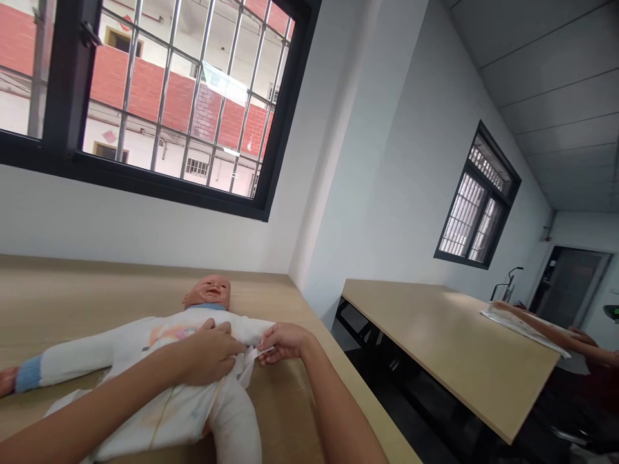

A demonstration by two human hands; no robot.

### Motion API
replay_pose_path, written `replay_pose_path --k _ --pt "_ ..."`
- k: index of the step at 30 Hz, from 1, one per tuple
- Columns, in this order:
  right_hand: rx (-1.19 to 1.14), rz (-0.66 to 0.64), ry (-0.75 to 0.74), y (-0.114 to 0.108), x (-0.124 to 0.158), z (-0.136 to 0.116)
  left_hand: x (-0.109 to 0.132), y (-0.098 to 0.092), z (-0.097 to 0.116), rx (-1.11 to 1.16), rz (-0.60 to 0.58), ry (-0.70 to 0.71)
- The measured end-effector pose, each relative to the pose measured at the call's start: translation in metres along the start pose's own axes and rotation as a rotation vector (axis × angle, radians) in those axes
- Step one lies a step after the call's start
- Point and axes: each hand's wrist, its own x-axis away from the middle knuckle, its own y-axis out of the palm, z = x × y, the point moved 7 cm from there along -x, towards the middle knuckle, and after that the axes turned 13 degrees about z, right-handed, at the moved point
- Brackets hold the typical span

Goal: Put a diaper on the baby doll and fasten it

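Observation:
A baby doll (209, 291) in a white romper (145, 361) lies on its back on a wooden table (58, 290), head toward the wall. My left hand (213, 354) rests curled on the doll's belly, fingers pressing and gripping the romper fabric. My right hand (283, 341) pinches a small white tie strip (251, 356) at the romper's side, just right of my left hand. One sleeve with a blue cuff (28, 376) stretches out to the left.
A second wooden table (435, 335) stands to the right across a gap. At its far end another person's arm (546, 328) lies by a white flat item (522, 325). Barred windows line the wall, and a dark door (565, 283) is at the far right.

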Motion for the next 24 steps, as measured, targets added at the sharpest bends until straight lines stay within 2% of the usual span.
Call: replay_pose_path --k 4,9,14,19,24 --pt "0.001 -0.005 0.003 0.000 -0.002 0.000 -0.008 0.012 -0.002 -0.012 -0.068 -0.016" --pt "-0.001 -0.015 0.000 0.000 -0.003 -0.001 -0.007 0.005 0.005 0.013 -0.015 -0.026" --pt "-0.037 -0.022 -0.012 0.002 0.000 -0.006 -0.003 0.002 0.009 0.062 -0.038 -0.075" --pt "-0.122 -0.043 -0.080 0.023 0.008 -0.021 -0.005 0.002 -0.005 0.113 -0.012 -0.283" --pt "-0.211 -0.036 -0.131 0.052 0.006 -0.033 -0.005 0.005 -0.013 0.192 0.022 -0.349"
